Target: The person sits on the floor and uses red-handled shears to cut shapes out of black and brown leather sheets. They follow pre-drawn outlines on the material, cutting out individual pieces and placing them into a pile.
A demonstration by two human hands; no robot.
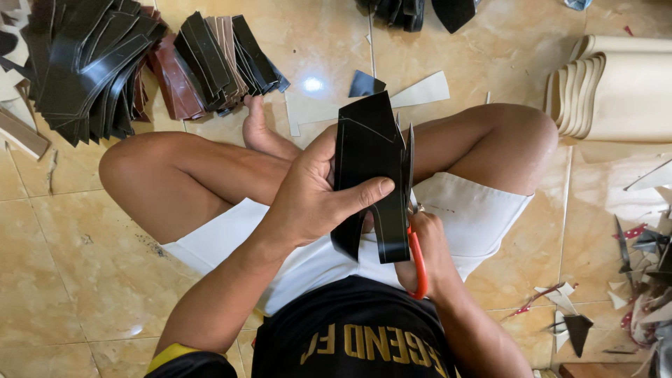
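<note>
Person's sitting cross-legged on the tiled floor (pixel 63 266), cutting a black sheet piece (pixel 367 150) held up over their lap, in front of the white shorts. The left hand (pixel 308 199) has a clenched grip on that piece, thumb laid flat across the front, fingers wrapped behind. The right hand (pixel 427 252) is closed through the orange handles of the scissors (pixel 413 210), blades pointing up along the right edge of the piece. My worry: that thumb sits really near the blades, so a slip could nick it, and the floppy strip hanging below could twist and pull the cut off line. Stacks of cut black and brown pieces (pixel 140 63) lie on the floor past the knees, scraps (pixel 630 280) off to the right.
</note>
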